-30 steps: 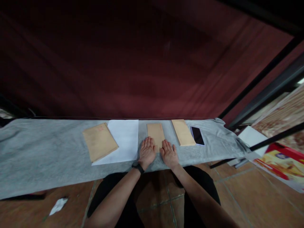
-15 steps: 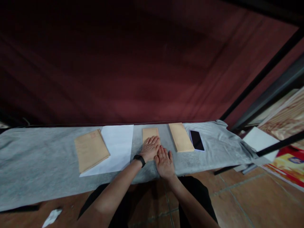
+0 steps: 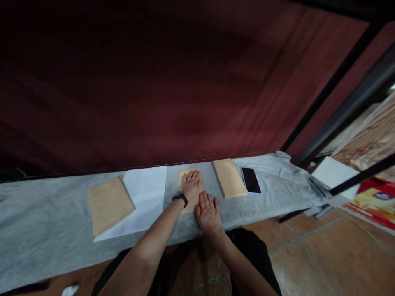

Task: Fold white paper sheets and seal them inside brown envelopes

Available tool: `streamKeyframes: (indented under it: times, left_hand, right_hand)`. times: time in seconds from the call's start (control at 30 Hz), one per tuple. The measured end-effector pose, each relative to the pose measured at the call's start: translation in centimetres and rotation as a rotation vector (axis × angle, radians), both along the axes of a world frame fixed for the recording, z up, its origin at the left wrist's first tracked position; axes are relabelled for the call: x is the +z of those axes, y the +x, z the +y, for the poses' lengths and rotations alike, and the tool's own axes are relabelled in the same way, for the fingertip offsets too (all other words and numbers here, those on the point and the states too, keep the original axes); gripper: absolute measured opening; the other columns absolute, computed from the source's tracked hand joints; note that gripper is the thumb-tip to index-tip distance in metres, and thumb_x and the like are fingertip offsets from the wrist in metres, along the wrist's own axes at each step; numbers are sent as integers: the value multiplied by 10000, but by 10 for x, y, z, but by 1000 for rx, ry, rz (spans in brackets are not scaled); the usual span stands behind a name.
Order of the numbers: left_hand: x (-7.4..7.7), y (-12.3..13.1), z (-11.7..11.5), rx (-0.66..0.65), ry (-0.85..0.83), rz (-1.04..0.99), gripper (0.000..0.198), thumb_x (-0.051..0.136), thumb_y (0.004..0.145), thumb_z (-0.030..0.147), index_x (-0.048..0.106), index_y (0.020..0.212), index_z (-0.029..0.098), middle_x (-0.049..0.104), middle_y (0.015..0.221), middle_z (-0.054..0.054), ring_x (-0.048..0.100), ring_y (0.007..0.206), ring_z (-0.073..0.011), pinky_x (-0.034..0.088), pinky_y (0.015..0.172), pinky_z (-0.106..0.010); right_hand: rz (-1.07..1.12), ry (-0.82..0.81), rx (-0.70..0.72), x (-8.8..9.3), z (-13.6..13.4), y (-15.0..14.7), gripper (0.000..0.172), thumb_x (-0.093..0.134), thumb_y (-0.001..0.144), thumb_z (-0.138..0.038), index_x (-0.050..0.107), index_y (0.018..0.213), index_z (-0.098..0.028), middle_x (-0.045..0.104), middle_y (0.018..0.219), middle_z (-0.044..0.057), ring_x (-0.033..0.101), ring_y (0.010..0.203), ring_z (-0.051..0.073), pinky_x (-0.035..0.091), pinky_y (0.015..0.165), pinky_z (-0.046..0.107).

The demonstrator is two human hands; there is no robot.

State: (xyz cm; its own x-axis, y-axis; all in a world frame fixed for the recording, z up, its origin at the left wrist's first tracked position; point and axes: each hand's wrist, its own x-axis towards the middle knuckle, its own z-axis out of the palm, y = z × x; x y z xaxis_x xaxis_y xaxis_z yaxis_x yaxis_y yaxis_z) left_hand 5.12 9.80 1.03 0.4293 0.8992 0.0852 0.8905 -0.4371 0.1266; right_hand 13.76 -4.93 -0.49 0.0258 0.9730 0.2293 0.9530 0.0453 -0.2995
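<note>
A small brown paper envelope (image 3: pixel 188 207) lies flat in front of me, partly covered by my hands. My left hand (image 3: pixel 191 183), with a black band at the wrist, rests flat on its upper part, fingers stretched out. Beside it, my right hand (image 3: pixel 209 213) lies palm down at the envelope's right edge, fingers straight. Off to the right is a stack of brown envelopes (image 3: pixel 230 179). At the left, larger folded brown envelopes (image 3: pixel 111 203) overlap a white sheet of paper (image 3: pixel 146 197).
A grey cloth (image 3: pixel 46 222) covers the long narrow bench. A phone (image 3: pixel 251 180) with a dark screen lies right of the stack. Behind hangs a dark red curtain (image 3: pixel 185 102). Black metal bars (image 3: pixel 327 90) and a red-and-yellow package (image 3: pixel 376 199) stand at the right.
My left hand has slid up the small envelope, away from me, uncovering its lower part. My right hand stays by the right edge. The whole view has shifted and tilted slightly.
</note>
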Motion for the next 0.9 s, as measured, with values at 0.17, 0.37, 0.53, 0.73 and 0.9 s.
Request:
streamKeyframes:
  times: [0.17, 0.37, 0.53, 0.73, 0.9]
  left_hand:
    - [-3, -9, -17, -54, -10, 34, 536, 236, 1007, 317, 356, 1530, 290, 341, 1607, -6, 217, 1509, -222, 163, 1207, -532]
    - [-6, -21, -46, -129, 17, 80, 541, 197, 1022, 312, 330, 1544, 258, 301, 1624, -1, 194, 1517, -222, 159, 1219, -509]
    - [-6, -31, -71, -138, 0, 57, 532, 190, 1036, 341, 290, 1556, 287, 308, 1619, 1, 207, 1514, -202, 192, 1220, -490]
    - [-4, -47, -98, -160, -40, 79, 566, 180, 1046, 441, 270, 1563, 228, 287, 1626, -36, 208, 1514, -206, 207, 1222, -465]
    - [-4, -62, -116, -207, -39, 69, 592, 205, 1037, 505, 276, 1562, 239, 269, 1633, -47, 196, 1518, -207, 186, 1226, -443]
  right_hand:
    - [23, -31, 5, 5, -1, 1, 546, 291, 1037, -382, 383, 1520, -146, 380, 1554, 108, 366, 1444, 285, 158, 1207, 525]
    - [55, -65, 10, 15, -6, 3, 544, 234, 1046, -364, 390, 1516, -139, 364, 1563, 99, 328, 1465, 275, 133, 1217, 510]
    - [57, -90, 31, 19, -7, 3, 532, 274, 1028, -319, 401, 1508, -127, 355, 1564, 116, 306, 1475, 276, 142, 1211, 534]
    - [45, -103, 36, 17, -8, 3, 540, 293, 1009, -267, 352, 1534, -157, 339, 1575, 111, 300, 1478, 264, 136, 1211, 524]
    - [0, -94, 37, 8, -7, 4, 535, 295, 1015, -279, 348, 1538, -177, 333, 1579, 108, 291, 1482, 267, 145, 1205, 526]
